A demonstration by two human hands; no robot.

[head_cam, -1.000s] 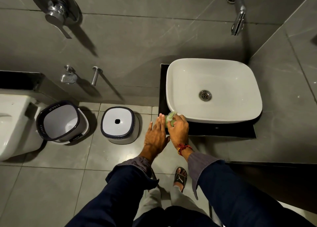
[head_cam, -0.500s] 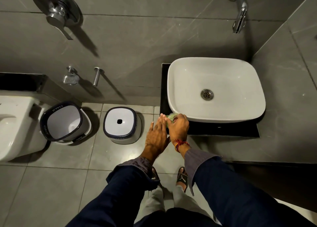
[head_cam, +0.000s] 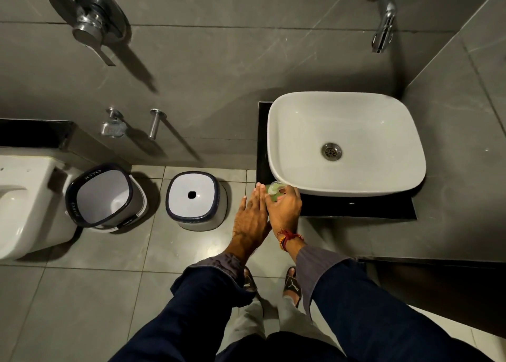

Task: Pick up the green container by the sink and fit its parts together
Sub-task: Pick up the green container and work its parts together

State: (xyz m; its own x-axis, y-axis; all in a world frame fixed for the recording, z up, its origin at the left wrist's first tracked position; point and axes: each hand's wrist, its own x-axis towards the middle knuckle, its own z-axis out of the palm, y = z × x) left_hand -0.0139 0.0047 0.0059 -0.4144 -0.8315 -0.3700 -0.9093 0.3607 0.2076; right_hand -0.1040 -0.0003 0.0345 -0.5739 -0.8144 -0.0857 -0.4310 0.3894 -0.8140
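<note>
The green container (head_cam: 274, 190) is in hand at the front left corner of the black desk (head_cam: 356, 207), just under the near rim of the white sink (head_cam: 346, 142), so the reaching part of the task looks done; whether it is lifted clear of the desk or resting on it cannot be told, since the hands cover its base. The right hand (head_cam: 284, 211) makes the grip: its fingers curl closed around the container from the right and from above, with only a pale green top showing past the knuckles. The left hand (head_cam: 250, 219) lies flat and open-fingered against the container's left side, steadying it rather than clasping. The separate parts cannot be made out, so whether they are already seated together is unclear; judging by the two hands pressed close, the fitting seems to be underway and not finished.
</note>
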